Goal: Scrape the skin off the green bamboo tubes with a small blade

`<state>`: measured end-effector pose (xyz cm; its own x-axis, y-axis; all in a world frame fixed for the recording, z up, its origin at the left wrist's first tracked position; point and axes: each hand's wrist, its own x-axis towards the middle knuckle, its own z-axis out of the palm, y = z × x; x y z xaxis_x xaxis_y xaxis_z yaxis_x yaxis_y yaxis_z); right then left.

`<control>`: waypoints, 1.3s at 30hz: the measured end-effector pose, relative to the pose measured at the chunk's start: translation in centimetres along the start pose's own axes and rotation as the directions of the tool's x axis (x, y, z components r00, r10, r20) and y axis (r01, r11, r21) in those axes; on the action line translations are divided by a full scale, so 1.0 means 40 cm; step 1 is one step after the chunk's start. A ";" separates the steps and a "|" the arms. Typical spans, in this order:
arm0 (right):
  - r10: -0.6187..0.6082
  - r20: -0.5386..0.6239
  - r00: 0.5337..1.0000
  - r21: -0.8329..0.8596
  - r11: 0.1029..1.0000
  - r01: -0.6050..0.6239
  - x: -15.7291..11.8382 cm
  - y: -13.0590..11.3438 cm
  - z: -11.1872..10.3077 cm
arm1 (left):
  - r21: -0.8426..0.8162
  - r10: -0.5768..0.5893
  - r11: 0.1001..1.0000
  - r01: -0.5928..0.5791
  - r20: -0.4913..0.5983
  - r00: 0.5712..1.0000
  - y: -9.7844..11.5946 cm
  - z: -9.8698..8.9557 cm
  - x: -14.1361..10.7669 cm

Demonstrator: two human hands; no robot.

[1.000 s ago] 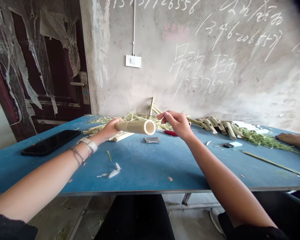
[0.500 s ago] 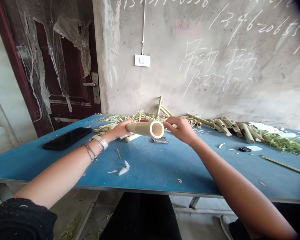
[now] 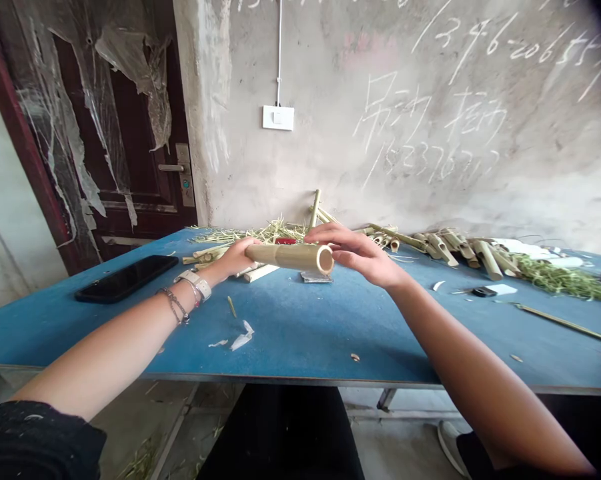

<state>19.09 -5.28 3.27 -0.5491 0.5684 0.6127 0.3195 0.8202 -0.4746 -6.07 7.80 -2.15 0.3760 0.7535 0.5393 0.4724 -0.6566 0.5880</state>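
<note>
A pale bamboo tube (image 3: 295, 257) is held level above the blue table, its hollow end turned to the right. My left hand (image 3: 237, 257) is closed round the tube's left end. By the open end, my right hand (image 3: 357, 253) has its fingers apart, with fingertips behind and beside the rim; whether they touch it I cannot tell. Below the tube's right end lies a small dark grey block (image 3: 317, 277). A red object (image 3: 286, 241) shows partly behind the tube, among thin bamboo shavings (image 3: 267, 232).
A black phone (image 3: 127, 279) lies on the blue table (image 3: 300, 333) at left. Cut bamboo pieces (image 3: 445, 250) and green shavings (image 3: 555, 277) line the back right, near a knife (image 3: 485, 291) and a thin strip (image 3: 565, 323). White scraps (image 3: 243, 335) lie in front.
The tube has swung so that its open end faces more to the right. My right hand has opened from a closed pose near the rim, its fingers now stretched out.
</note>
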 end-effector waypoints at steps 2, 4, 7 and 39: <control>0.037 0.007 0.999 0.004 0.999 -0.037 0.000 0.004 0.003 | 0.051 0.016 0.999 -0.014 -0.043 0.999 -0.003 0.000 0.002; 0.070 0.034 0.997 0.005 0.997 -0.071 0.001 0.012 0.009 | 0.109 0.049 0.993 -0.038 -0.101 0.994 -0.004 -0.001 0.005; 0.087 0.088 0.992 0.058 0.994 -0.092 0.000 0.026 0.018 | 0.180 0.104 0.981 -0.072 -0.180 0.978 0.001 -0.002 0.007; 0.233 0.063 0.970 0.485 0.843 -0.234 0.004 0.059 0.037 | 0.173 0.126 0.980 -0.103 -0.126 0.984 -0.040 0.007 0.016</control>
<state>18.61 -3.34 1.31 -0.5068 0.7388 0.4443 0.0231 0.5268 -0.8497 -6.35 9.35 -2.93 0.3288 0.6543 0.6810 0.5615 -0.7153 0.4161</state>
